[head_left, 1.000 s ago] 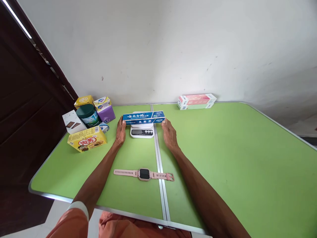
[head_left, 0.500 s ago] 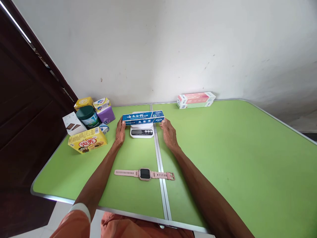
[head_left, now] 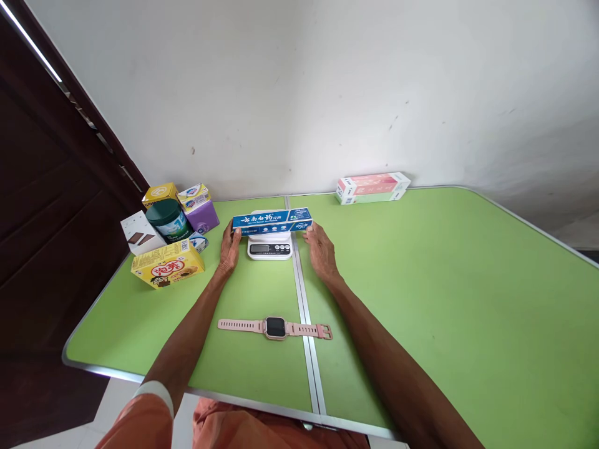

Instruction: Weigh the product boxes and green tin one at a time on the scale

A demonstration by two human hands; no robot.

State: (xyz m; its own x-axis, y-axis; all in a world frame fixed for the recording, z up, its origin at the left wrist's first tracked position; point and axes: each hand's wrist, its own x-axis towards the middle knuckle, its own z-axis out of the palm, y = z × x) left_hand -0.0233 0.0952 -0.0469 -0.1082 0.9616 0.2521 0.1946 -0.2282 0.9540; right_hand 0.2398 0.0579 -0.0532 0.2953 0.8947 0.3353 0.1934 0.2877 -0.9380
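A long blue toothpaste box lies crosswise over the top of a small white kitchen scale. My left hand grips the box's left end, thumb on the front side and fingers behind. At the other end, my right hand is closed around the corner, its thumb against the front. Most of the scale's weighing plate is hidden under the box; its dark display and buttons face me. Nearer to me, a pink-strapped smartwatch lies stretched out flat across the table's metal seam.
On the left stand a yellow puff snack box, a dark green jar, a white box, a purple box and a yellow box. A pink-and-white box rests by the wall on the green table.
Both hands keep the toothpaste box over the scale almost unmoved. The whole view has shifted very slightly; nothing else has visibly changed.
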